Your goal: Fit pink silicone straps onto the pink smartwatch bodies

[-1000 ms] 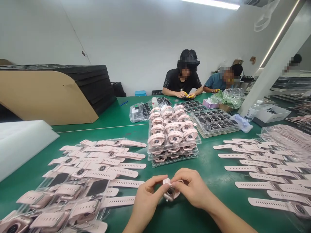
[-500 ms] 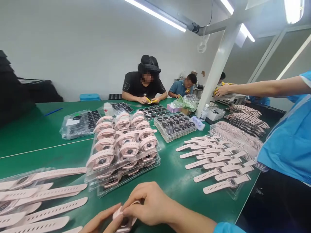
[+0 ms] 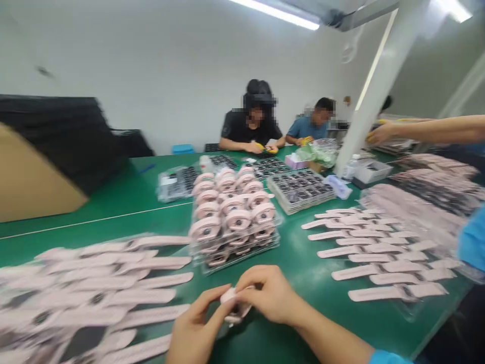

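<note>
Low in the middle of the head view, a pink smartwatch [image 3: 234,314] with its strap bent round is between my two hands. My left hand [image 3: 199,318] pinches one side of the strap between thumb and fingers. From the right, my right hand [image 3: 267,293] grips the strap's other side, its fingertips close to those of the left. The strap ends are partly hidden by the fingers. Just beyond, clear plastic trays [image 3: 242,253] are stacked with pink watches [image 3: 238,220], their straps curled into loops. At left lie pink watches with straps laid flat [image 3: 125,296], blurred.
More flat-strapped watches [image 3: 397,275] lie on trays at right. Dark-celled trays [image 3: 299,189] stand farther back, near a white pillar [image 3: 373,91]. Two people [image 3: 253,129] sit across the green table [image 3: 151,222]. A co-worker's arm [image 3: 435,127] reaches in from the right. A cardboard panel [image 3: 34,177] stands at left.
The view has swung left, so everything sits farther right and the cardboard panel has come in. Both hands keep hold of the same watch.
</note>
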`<state>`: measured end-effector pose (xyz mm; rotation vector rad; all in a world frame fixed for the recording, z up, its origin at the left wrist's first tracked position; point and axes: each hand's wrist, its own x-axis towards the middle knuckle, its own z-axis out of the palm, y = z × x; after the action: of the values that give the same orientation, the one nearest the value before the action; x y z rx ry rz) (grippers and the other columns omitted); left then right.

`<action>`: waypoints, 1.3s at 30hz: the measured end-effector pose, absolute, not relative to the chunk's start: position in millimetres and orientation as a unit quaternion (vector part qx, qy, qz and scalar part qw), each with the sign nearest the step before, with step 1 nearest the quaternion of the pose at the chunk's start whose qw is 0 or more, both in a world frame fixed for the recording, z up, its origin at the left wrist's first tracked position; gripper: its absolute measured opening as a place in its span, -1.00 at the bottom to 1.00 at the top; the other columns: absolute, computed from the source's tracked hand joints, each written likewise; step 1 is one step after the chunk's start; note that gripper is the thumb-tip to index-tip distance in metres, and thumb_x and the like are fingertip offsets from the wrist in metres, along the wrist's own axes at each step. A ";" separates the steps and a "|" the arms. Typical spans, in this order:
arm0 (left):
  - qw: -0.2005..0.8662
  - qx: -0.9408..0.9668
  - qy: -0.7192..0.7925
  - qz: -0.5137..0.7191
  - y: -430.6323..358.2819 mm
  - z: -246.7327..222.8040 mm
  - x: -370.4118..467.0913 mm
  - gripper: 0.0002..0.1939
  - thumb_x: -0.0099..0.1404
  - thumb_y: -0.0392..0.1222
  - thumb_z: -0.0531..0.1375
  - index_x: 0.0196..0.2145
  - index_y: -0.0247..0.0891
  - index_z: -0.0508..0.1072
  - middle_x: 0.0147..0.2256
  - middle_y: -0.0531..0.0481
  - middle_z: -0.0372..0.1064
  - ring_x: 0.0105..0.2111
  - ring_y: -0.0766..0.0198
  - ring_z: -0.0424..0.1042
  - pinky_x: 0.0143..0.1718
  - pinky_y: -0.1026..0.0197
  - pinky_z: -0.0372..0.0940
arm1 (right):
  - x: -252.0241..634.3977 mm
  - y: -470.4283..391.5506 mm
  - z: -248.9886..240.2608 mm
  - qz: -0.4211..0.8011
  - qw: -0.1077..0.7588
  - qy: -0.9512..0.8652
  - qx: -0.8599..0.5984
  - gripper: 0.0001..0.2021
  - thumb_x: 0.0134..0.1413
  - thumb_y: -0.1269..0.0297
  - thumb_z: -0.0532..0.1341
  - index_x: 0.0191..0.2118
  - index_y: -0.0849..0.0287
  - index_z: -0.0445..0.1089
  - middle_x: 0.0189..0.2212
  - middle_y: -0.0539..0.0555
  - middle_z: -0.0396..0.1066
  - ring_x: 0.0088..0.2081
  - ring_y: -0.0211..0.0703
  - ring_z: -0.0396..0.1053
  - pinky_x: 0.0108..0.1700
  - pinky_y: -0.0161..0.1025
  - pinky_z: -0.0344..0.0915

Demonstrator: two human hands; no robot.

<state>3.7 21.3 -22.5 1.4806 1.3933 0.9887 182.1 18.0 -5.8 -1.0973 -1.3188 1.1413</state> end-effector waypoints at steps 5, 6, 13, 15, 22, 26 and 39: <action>0.560 0.516 0.475 0.441 14.8 -6.4 7.7 -0.43 0.04 0.20 0.38 -0.10 -0.24 0.57 -0.15 -0.19 0.59 -0.12 -0.03 0.54 -0.09 0.10 0.45 | 182.3 19.7 -12.1 0.598 0.502 -0.442 -0.441 -0.76 -0.06 0.09 0.38 -0.39 0.19 0.54 -0.57 -0.03 0.46 -0.57 -0.25 0.36 -0.46 -0.30 0.32; 0.582 0.499 0.462 0.447 13.9 -5.1 7.2 -0.43 0.06 0.18 0.39 -0.08 -0.25 0.55 -0.14 -0.20 0.59 -0.12 -0.01 0.54 -0.10 0.12 0.45 | 182.3 19.6 -12.0 0.603 0.504 -0.435 -0.439 -0.74 -0.06 0.07 0.39 -0.38 0.19 0.54 -0.58 -0.03 0.45 -0.56 -0.25 0.37 -0.44 -0.30 0.33; 0.619 0.483 0.435 0.440 10.7 -3.3 4.4 -0.57 0.10 0.08 0.41 -0.16 -0.25 0.59 -0.19 -0.16 0.60 -0.16 0.05 0.55 -0.13 0.17 0.45 | 183.0 15.0 -4.8 0.625 0.514 -0.398 -0.433 -0.69 -0.18 0.06 0.48 -0.43 0.23 0.56 -0.58 -0.02 0.46 -0.54 -0.30 0.35 -0.41 -0.34 0.30; 0.600 0.516 0.429 0.435 11.8 -6.3 2.2 -0.65 0.17 0.01 0.36 -0.15 -0.24 0.60 -0.22 -0.14 0.61 -0.20 0.06 0.56 -0.18 0.16 0.47 | 183.2 14.0 -4.0 0.641 0.509 -0.388 -0.423 -0.68 -0.15 0.04 0.47 -0.42 0.22 0.54 -0.58 -0.03 0.45 -0.56 -0.31 0.34 -0.44 -0.35 0.28; 0.195 0.819 0.293 0.454 18.1 -15.9 -5.3 -0.72 0.38 -0.44 0.11 -0.04 -0.25 0.50 -0.22 -0.10 0.57 -0.24 0.21 0.52 -0.19 0.20 0.43 | 182.8 11.9 -6.3 0.657 0.475 -0.401 -0.426 -0.62 -0.06 -0.03 0.42 -0.41 0.22 0.41 -0.60 -0.08 0.37 -0.62 -0.35 0.28 -0.52 -0.39 0.21; -0.044 0.847 0.273 0.454 17.7 -12.6 -1.8 -0.74 0.36 -0.54 0.05 -0.06 -0.43 0.42 -0.28 -0.23 0.52 -0.27 0.14 0.46 -0.24 0.11 0.41 | 179.0 7.8 -6.1 0.653 0.472 -0.418 -0.420 -0.62 0.04 -0.05 0.34 -0.38 0.18 0.30 -0.51 -0.07 0.39 -0.59 -0.34 0.31 -0.46 -0.35 0.27; -0.079 0.889 0.258 0.370 10.9 -0.3 5.1 -0.76 0.34 -0.51 0.09 -0.44 -0.28 0.33 -0.53 -0.01 0.31 -0.50 0.24 0.27 -0.46 0.18 0.25 | 177.9 4.0 3.6 0.595 0.430 -0.490 -0.471 -0.84 -0.08 0.25 0.37 -0.39 0.23 0.47 -0.53 -0.04 0.38 -0.48 -0.28 0.29 -0.38 -0.34 0.26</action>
<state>5.1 10.9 -0.3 2.9419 0.8537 1.2243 177.9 4.0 3.6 -1.1751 -1.2217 1.4852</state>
